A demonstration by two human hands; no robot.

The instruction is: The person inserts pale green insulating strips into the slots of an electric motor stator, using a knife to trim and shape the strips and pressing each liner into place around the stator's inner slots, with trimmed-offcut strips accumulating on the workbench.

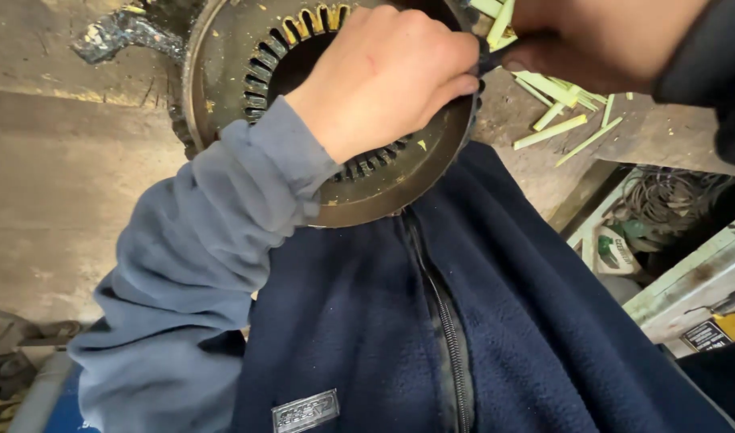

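A round, brownish metal stator (223, 72) with slots around its inner bore lies on a worn bench in front of me. My left hand (383, 76) reaches over the bore in a grey-blue sleeve. Its fingers curl shut against the stator's right rim. My right hand (592, 36) comes in from the upper right in a dark sleeve. Its thumb and fingers pinch a small dark piece (486, 58) at that same rim, right beside my left fingertips. What the piece is stays hidden. Pale green strips (553, 128) lie scattered just behind my right hand.
The bench top (54, 184) is rough and stained, with a lump of dark debris (119, 36) at the upper left. Lower right, an open pale green bin (688, 281) holds coiled wire (664, 196) and small items. My dark blue zipped fleece (431, 321) fills the lower frame.
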